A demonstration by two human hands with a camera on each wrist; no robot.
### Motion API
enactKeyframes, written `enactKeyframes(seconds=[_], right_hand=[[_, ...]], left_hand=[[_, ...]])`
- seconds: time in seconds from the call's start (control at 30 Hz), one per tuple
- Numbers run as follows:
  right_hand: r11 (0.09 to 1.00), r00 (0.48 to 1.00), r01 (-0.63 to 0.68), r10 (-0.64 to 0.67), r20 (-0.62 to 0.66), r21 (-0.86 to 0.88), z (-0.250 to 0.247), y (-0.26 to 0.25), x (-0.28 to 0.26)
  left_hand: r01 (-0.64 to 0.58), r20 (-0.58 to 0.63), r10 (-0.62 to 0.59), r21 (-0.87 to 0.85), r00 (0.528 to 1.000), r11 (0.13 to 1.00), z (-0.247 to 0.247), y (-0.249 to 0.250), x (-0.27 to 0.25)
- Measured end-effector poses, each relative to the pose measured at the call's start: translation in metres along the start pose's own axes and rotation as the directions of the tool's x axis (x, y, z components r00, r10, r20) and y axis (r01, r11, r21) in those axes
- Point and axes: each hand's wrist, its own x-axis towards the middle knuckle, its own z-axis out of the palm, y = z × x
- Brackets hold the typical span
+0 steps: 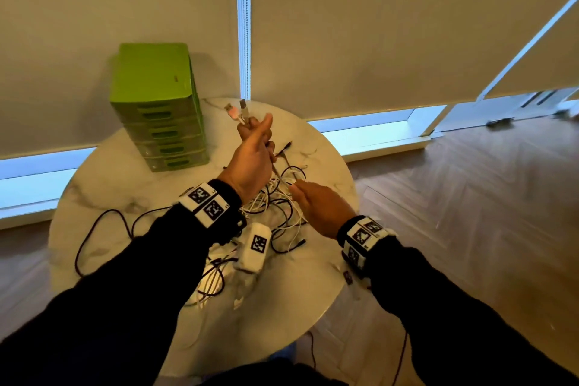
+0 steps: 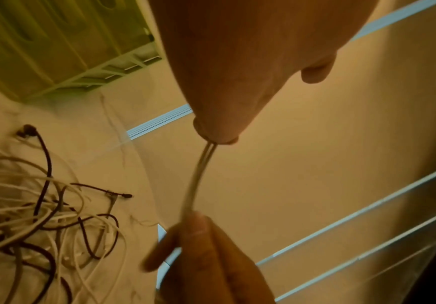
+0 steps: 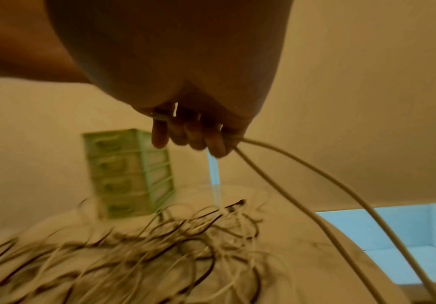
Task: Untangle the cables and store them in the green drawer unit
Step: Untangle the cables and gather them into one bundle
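A green drawer unit [image 1: 156, 97] [image 2: 55, 41] [image 3: 128, 174] stands at the back left of a round marble table [image 1: 125, 172], with all its drawers closed. My left hand [image 1: 255, 141] [image 2: 224, 82] is raised above the table. It grips a pair of pale cables [image 2: 198, 179] whose USB plugs [image 1: 238, 110] stick up above the fist. Lower down, my right hand [image 1: 316, 204] [image 2: 203, 257] [image 3: 190, 139] pinches the same pair [image 3: 302, 181]. A tangle of white and dark cables [image 1: 275, 207] [image 2: 42, 216] [image 3: 159, 246] lies on the table under both hands.
A dark cable loop [image 1: 91, 238] trails across the left of the table toward its edge. Another dark cable [image 1: 404, 354] hangs off the near side. Closed roller blinds [image 1: 376, 25] stand right behind the table. Wooden floor [image 1: 470, 197] lies to the right.
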Motion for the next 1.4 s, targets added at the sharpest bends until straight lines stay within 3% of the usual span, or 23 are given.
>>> enactKeyframes(seconds=[0.17,0.33,0.47,0.6,0.73,0.97,1.07,1.17,1.33,1.4], right_hand=[[0.993,0.959,0.008,-0.042,0.28,0.119,0.047,-0.018,0.001],[0.997,0.888,0.071,-0.078,0.453,0.034,0.044,0.006,0.018],[0.988,0.946,0.086,-0.121,0.3,0.13,0.029,0.02,0.054],[0.993,0.982,-0.014,-0.009,0.187,0.121,0.028,0.037,0.105],[0.991,0.966,-0.112,0.09,0.241,0.078,0.041,0.046,0.156],[0.939,0.868,-0.345,0.319,0.38,0.001,0.085,0.07,0.226],[0.89,0.854,-0.434,0.356,0.38,0.142,0.099,0.071,0.244],[0.805,0.873,-0.467,0.353,0.337,0.366,0.101,0.057,0.252],[0.661,0.919,-0.371,0.36,0.159,0.653,0.058,0.017,0.245],[0.595,0.936,-0.324,0.316,0.156,0.735,0.038,0.0,0.227]], left_hand=[[0.065,-0.088,-0.052,0.156,0.995,0.986,-0.023,-0.026,0.008],[0.139,-0.134,-0.103,0.292,0.986,0.946,-0.066,-0.033,0.015],[0.119,-0.19,-0.054,0.346,0.98,0.931,-0.076,-0.027,0.032],[0.137,-0.238,-0.041,0.406,0.97,0.903,-0.08,-0.029,0.052],[0.166,-0.274,-0.036,0.468,0.961,0.868,-0.08,-0.037,0.065],[0.195,-0.297,-0.042,0.508,0.954,0.839,-0.104,-0.054,0.072],[0.193,-0.304,-0.028,0.529,0.952,0.826,-0.111,-0.057,0.067],[0.189,-0.327,-0.001,0.545,0.945,0.817,-0.114,-0.058,0.061],[0.137,-0.365,0.039,0.445,0.93,0.885,-0.114,-0.054,0.055],[0.14,-0.395,0.026,0.386,0.918,0.912,-0.116,-0.053,0.056]])
